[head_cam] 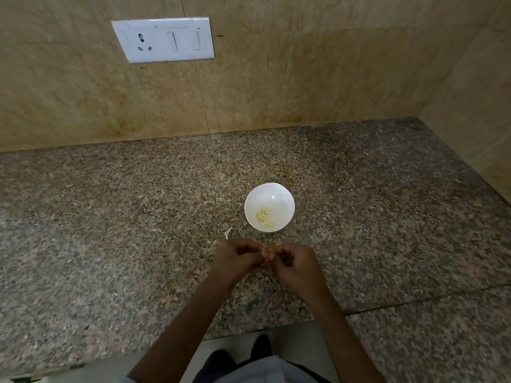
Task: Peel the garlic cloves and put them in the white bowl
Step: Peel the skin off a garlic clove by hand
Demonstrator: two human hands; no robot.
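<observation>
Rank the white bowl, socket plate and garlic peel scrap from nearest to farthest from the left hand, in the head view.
1. Garlic peel scrap, just beyond the left hand.
2. White bowl, ahead to the right.
3. Socket plate, on the wall.

A home kitchen corner: a speckled grey-brown granite countertop (110, 217) meets walls of glossy beige stone-look tiles (276, 78) carrying a white plastic switch-and-socket plate (163, 40), and a small round white bowl (279, 194) holds peeled pale-yellow garlic cloves (264, 216).

Pale piece (266, 255) mostly hidden between fingers (282, 251) (peeled or not, unreadable); scraps (228, 233) too small to identify.
</observation>
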